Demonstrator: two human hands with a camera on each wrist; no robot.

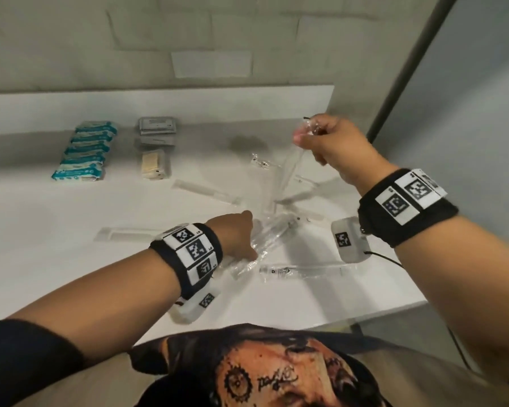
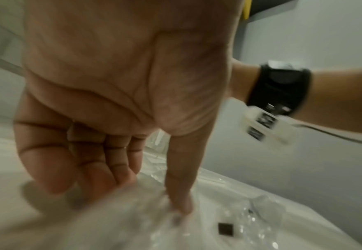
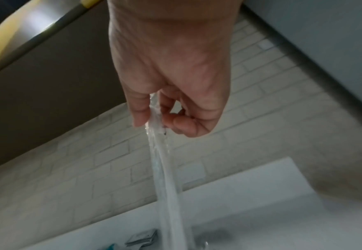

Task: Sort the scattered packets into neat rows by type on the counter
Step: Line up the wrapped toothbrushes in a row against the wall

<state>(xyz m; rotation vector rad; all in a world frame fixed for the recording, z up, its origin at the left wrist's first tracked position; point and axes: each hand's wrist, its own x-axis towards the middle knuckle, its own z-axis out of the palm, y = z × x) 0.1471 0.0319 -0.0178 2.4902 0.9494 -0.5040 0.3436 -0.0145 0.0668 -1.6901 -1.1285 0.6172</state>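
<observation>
My right hand (image 1: 306, 133) is raised above the white counter (image 1: 71, 245) and pinches the top end of a long clear packet (image 1: 291, 168), which hangs down from thumb and fingers (image 3: 141, 116). The same long clear packet (image 3: 165, 177) is blurred in the right wrist view. My left hand (image 1: 244, 233) is lower, on a loose pile of clear packets (image 1: 276, 230). Its curled fingers (image 2: 111, 175) and thumb close on the crinkled clear plastic (image 2: 229, 228). At the far left lies a row of blue packets (image 1: 83, 151), with grey packets (image 1: 156, 127) and a beige packet (image 1: 155, 165) beside it.
More long clear packets lie singly on the counter (image 1: 206, 192) (image 1: 130, 233) (image 1: 303, 271), and a small clear one (image 1: 260, 161) lies farther back. A tiled wall runs behind. The counter's edge and a dark post (image 1: 409, 69) are on the right.
</observation>
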